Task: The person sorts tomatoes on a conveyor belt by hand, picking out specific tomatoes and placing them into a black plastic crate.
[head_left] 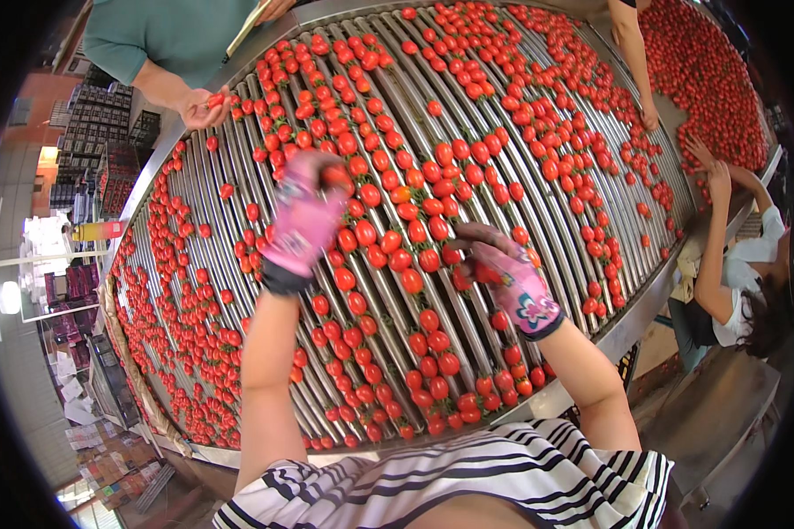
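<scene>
Many small red tomatoes [411, 281] lie in rows between the metal rollers of a roller conveyor [397, 99]. My left hand [308, 208], in a pink patterned glove with dark fingertips, is over the left middle of the rollers; its fingers curl around a red tomato [335, 176], slightly blurred. To the right, my right hand [506, 278], in a matching flowered glove, reaches over the rollers with bent fingers. Red tomatoes show under and between those fingers; whether they are gripped cannot be told. A more orange tomato [400, 194] sits between the two hands.
Across the conveyor, a person in a green shirt holds a tomato in an open hand [205, 109]. Other people's arms [635, 66] reach in at the right, near a large heap of tomatoes [708, 79]. A metal edge [549, 400] runs before me. Stacked crates [99, 119] stand far left.
</scene>
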A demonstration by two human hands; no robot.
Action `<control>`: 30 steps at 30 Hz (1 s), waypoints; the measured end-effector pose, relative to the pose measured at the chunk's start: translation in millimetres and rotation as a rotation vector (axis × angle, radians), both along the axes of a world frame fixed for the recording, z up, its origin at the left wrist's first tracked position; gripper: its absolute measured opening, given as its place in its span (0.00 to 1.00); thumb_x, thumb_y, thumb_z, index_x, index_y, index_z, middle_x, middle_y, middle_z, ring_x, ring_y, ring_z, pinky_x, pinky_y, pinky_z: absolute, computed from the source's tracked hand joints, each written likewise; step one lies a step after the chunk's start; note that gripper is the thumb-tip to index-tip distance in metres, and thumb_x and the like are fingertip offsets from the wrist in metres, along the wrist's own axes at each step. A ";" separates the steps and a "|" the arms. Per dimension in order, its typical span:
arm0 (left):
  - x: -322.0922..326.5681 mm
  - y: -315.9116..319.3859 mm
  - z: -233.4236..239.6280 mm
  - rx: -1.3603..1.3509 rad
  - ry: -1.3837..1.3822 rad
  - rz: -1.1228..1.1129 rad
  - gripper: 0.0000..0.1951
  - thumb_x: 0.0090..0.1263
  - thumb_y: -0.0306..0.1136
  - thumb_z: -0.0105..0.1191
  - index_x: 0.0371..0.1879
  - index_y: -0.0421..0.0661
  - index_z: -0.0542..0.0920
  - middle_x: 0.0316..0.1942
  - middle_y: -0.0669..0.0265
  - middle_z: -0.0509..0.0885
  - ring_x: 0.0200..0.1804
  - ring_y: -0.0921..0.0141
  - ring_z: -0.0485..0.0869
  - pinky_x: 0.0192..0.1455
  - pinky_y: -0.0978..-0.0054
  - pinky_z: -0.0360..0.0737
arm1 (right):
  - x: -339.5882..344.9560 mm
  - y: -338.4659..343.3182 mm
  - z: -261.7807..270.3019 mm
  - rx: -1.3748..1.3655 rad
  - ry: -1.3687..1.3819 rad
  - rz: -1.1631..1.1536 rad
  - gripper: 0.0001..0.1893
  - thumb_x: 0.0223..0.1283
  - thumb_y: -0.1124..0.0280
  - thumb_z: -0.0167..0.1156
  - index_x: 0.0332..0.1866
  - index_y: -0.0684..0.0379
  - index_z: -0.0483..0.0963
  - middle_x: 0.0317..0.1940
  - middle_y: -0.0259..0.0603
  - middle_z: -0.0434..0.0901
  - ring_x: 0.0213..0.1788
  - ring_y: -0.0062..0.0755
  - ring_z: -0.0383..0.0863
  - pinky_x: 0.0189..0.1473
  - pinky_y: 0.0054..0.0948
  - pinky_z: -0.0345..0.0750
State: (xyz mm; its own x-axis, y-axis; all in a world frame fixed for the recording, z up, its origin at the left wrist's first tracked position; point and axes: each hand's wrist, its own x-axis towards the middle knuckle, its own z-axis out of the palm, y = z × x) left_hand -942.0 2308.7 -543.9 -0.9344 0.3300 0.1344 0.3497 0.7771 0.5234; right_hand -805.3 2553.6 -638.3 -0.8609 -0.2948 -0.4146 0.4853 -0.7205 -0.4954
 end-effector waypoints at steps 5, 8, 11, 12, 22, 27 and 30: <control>105.3 70.6 -18.0 0.152 -0.317 -0.326 0.29 0.59 0.31 0.65 0.62 0.48 0.74 0.58 0.55 0.76 0.62 0.56 0.75 0.64 0.59 0.74 | 23.7 -2.2 7.3 -0.444 0.003 0.074 0.26 0.71 0.61 0.53 0.70 0.60 0.63 0.54 0.45 0.80 0.46 0.28 0.80 0.46 0.23 0.76; 90.8 70.1 -29.7 -0.212 -0.061 -0.365 0.35 0.64 0.48 0.62 0.69 0.51 0.68 0.69 0.55 0.67 0.69 0.52 0.67 0.69 0.52 0.67 | 51.6 22.4 -25.0 -0.265 -0.124 -0.013 0.22 0.70 0.62 0.55 0.65 0.60 0.67 0.49 0.42 0.80 0.41 0.29 0.78 0.43 0.27 0.75; 91.5 41.1 -60.6 -0.530 0.002 -0.387 0.42 0.61 0.53 0.59 0.74 0.51 0.61 0.75 0.56 0.60 0.75 0.52 0.58 0.75 0.47 0.56 | 73.9 48.7 -33.6 -0.447 -0.345 -0.208 0.20 0.69 0.64 0.56 0.62 0.61 0.69 0.44 0.41 0.77 0.41 0.32 0.77 0.42 0.29 0.75; 96.2 37.1 -61.5 -0.537 -0.040 -0.410 0.42 0.61 0.55 0.57 0.74 0.48 0.61 0.75 0.56 0.59 0.76 0.53 0.57 0.75 0.49 0.55 | 77.4 55.0 -33.6 -0.550 -0.327 -0.256 0.19 0.69 0.64 0.55 0.61 0.61 0.69 0.46 0.42 0.77 0.43 0.35 0.77 0.42 0.29 0.75; 184.7 -23.0 -50.6 -0.615 -0.082 -0.209 0.40 0.68 0.55 0.49 0.77 0.50 0.55 0.77 0.56 0.55 0.79 0.54 0.51 0.79 0.51 0.48 | 172.7 162.7 -47.3 -0.235 -0.243 -0.545 0.11 0.68 0.64 0.59 0.49 0.59 0.75 0.44 0.40 0.78 0.38 0.31 0.76 0.36 0.26 0.75; 223.5 -40.1 -36.5 -0.660 0.018 -0.161 0.36 0.71 0.54 0.49 0.75 0.49 0.60 0.76 0.55 0.59 0.76 0.52 0.56 0.76 0.48 0.53 | 254.8 215.3 -66.5 -0.120 -0.209 -0.734 0.11 0.71 0.67 0.55 0.50 0.63 0.73 0.46 0.43 0.78 0.41 0.34 0.76 0.38 0.28 0.76; 242.5 -20.6 -36.3 -0.487 0.083 0.013 0.36 0.71 0.60 0.45 0.74 0.53 0.63 0.74 0.54 0.62 0.76 0.49 0.57 0.76 0.49 0.55 | 318.6 230.2 -88.1 0.268 -0.333 -0.707 0.16 0.72 0.65 0.54 0.56 0.64 0.73 0.45 0.42 0.78 0.40 0.28 0.76 0.37 0.24 0.74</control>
